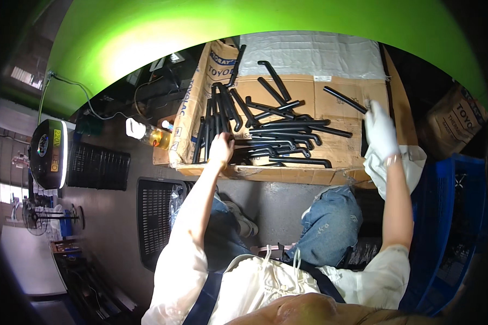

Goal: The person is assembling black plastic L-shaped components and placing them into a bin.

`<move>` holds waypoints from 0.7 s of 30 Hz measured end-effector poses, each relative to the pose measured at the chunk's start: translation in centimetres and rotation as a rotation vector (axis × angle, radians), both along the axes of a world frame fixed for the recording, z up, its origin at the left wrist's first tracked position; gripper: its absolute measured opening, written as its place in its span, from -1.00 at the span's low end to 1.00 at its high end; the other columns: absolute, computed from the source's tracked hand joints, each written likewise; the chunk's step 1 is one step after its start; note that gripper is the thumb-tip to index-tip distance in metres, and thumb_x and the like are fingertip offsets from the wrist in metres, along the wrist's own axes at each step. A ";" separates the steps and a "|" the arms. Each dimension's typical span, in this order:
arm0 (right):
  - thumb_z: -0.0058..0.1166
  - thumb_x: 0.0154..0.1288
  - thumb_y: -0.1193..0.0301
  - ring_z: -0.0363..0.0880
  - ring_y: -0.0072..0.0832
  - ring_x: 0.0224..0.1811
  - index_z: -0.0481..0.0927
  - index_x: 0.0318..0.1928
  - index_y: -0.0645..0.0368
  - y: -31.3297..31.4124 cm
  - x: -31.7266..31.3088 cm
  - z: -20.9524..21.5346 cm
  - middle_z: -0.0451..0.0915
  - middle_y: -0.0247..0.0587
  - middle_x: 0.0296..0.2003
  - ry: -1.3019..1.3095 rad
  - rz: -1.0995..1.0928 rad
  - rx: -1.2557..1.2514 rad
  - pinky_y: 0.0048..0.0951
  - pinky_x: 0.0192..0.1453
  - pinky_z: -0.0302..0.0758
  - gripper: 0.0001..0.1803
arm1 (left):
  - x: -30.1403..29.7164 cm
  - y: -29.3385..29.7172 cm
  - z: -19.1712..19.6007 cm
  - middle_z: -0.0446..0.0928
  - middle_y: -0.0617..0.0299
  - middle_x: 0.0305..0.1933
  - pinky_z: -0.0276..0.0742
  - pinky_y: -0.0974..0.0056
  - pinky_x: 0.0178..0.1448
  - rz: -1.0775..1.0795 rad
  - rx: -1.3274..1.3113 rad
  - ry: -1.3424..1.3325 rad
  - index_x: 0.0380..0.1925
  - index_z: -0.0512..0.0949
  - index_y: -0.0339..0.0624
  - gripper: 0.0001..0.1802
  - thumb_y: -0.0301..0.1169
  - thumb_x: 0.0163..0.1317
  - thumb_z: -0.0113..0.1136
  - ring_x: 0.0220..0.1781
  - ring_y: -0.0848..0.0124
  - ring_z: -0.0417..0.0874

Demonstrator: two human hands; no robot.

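At upper right, my gloved right hand point(382, 131) pinched a black rod point(344, 99) I judged stiff, light, best held mid-length; my left hand's point(221, 149) grip I couldn't tell.

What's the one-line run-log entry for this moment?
bare left hand: at black bent-end rods | white-gloved right hand: at end of single black rod, grip unclear | rods: loose in open brown cardboard box

Black rods point(287, 123) partly hidden, shoe point(247, 225) half covered
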State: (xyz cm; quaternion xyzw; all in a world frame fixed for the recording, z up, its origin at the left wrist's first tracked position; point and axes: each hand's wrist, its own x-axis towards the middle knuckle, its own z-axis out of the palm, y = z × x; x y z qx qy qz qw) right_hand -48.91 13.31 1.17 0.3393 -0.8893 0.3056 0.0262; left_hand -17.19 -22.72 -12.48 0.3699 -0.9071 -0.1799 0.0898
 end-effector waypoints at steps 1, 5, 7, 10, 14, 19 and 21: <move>-0.12 0.43 0.39 0.56 0.11 0.02 0.43 0.15 0.26 -0.5 4.1 1.2 0.57 0.21 -0.03 -0.054 0.172 -0.154 -0.04 0.10 0.48 -0.65 | -1.0 -1.8 -1.4 0.54 -0.12 -0.07 0.54 0.01 0.12 0.071 -0.001 -0.108 -0.07 0.55 -0.21 -0.67 -0.31 0.20 0.24 0.01 -0.05 0.60; -0.07 0.40 0.46 0.57 0.09 -0.02 0.39 0.20 0.28 -1.0 17.5 1.9 0.57 0.21 -0.05 -0.467 0.442 -0.256 -0.10 0.04 0.51 -0.61 | -4.7 -5.3 -5.5 0.44 -0.09 0.15 0.59 -0.01 0.13 0.344 0.045 -0.313 0.14 0.36 -0.16 -0.43 -0.21 0.17 0.28 0.08 -0.07 0.61; -0.04 0.39 0.49 0.58 0.08 -0.04 0.38 0.22 0.29 -2.0 20.3 0.3 0.57 0.21 -0.06 -0.643 0.435 -0.262 -0.13 0.01 0.53 -0.59 | -5.9 -5.5 -6.6 0.44 -0.08 0.16 0.66 0.04 0.04 0.496 0.156 -0.415 0.15 0.27 -0.20 -0.38 -0.16 0.20 0.27 0.11 -0.01 0.63; -0.04 0.40 0.44 0.59 0.07 -0.10 0.39 0.19 0.26 -3.0 20.7 -2.3 0.60 0.17 -0.12 -0.471 0.360 -0.028 -0.11 -0.04 0.52 -0.62 | -6.2 -5.7 -7.7 0.57 -0.04 0.01 0.68 0.07 0.00 0.504 0.048 -0.370 0.09 0.31 -0.27 -0.37 -0.13 0.17 0.31 0.00 0.08 0.71; -0.05 0.40 0.44 0.59 0.05 -0.09 0.41 0.15 0.25 -3.4 19.4 -4.4 0.61 0.14 -0.14 -0.663 0.363 -0.027 -0.11 -0.03 0.53 -0.66 | -6.0 -6.4 -8.5 0.63 -0.08 -0.09 0.68 0.09 0.01 0.533 0.085 -0.333 0.01 0.38 -0.33 -0.47 -0.16 0.21 0.24 -0.05 0.07 0.73; 0.04 0.38 0.40 0.63 0.00 -0.13 0.55 -0.08 0.23 -4.0 19.2 -3.3 0.64 0.05 -0.20 -0.484 0.294 -0.185 -0.16 -0.06 0.55 -0.81 | -3.2 -3.8 -3.7 0.56 0.13 -0.40 0.61 0.26 -0.44 0.617 0.844 0.630 -0.02 0.44 -0.30 -0.67 -0.24 0.44 -0.03 -0.48 0.35 0.66; 0.10 0.35 0.40 0.65 -0.04 -0.20 0.56 -0.09 0.20 -4.4 19.8 -2.3 0.65 0.04 -0.26 -0.419 0.251 -0.218 -0.19 -0.15 0.58 -0.81 | -0.2 -0.3 0.7 0.46 0.27 -0.45 0.45 0.39 -0.56 0.419 0.985 0.778 0.09 0.44 -0.23 -0.67 -0.28 0.47 -0.05 -0.61 0.49 0.48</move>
